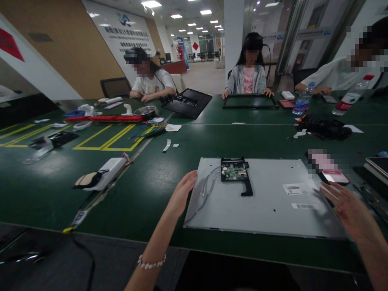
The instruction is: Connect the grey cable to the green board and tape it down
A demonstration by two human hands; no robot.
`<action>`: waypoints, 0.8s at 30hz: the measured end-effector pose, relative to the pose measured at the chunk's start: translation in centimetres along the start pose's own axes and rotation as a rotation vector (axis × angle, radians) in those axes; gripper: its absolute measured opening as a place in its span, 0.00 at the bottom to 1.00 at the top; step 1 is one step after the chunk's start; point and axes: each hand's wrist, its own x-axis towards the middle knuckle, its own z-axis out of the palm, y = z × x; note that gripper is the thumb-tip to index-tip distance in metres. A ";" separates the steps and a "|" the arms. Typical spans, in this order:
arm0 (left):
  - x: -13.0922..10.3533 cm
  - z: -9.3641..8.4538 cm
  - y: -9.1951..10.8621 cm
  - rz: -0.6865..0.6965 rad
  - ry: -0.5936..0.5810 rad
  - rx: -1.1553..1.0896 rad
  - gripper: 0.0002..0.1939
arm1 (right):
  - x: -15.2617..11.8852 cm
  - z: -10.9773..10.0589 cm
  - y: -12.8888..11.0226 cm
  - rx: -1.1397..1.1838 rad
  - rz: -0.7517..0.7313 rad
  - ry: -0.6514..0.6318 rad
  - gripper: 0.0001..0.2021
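A grey metal display panel (266, 206) lies back side up on the green table (157, 186) in front of me. A small green circuit board (234, 173) in a black bracket sits near its far edge, with grey cables (208, 186) running toward the panel's left side. My left hand (182, 194) rests with fingers extended against the panel's left edge. My right hand (348, 210) hovers with fingers spread at the panel's right edge, slightly blurred, holding nothing.
A white device with black parts (101, 173) lies to the left. Across the table three people sit, with a black frame (250, 101), a black back cover (188, 102), a red strip (103, 119) and water bottles (303, 101). A black bundle (324, 126) lies at right.
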 end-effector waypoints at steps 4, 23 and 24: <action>0.3 0.3 -0.6 0.031 -0.013 0.095 0.23 | 0.4 -0.3 0.4 0.085 0.104 -0.006 0.23; 8.6 6.8 2.6 0.491 -0.690 0.918 0.60 | 2.1 18.1 -6.6 -0.567 -0.658 -0.871 0.49; 9.0 6.8 2.4 0.504 -0.696 0.901 0.60 | 2.5 19.0 -6.5 -0.573 -0.668 -0.909 0.50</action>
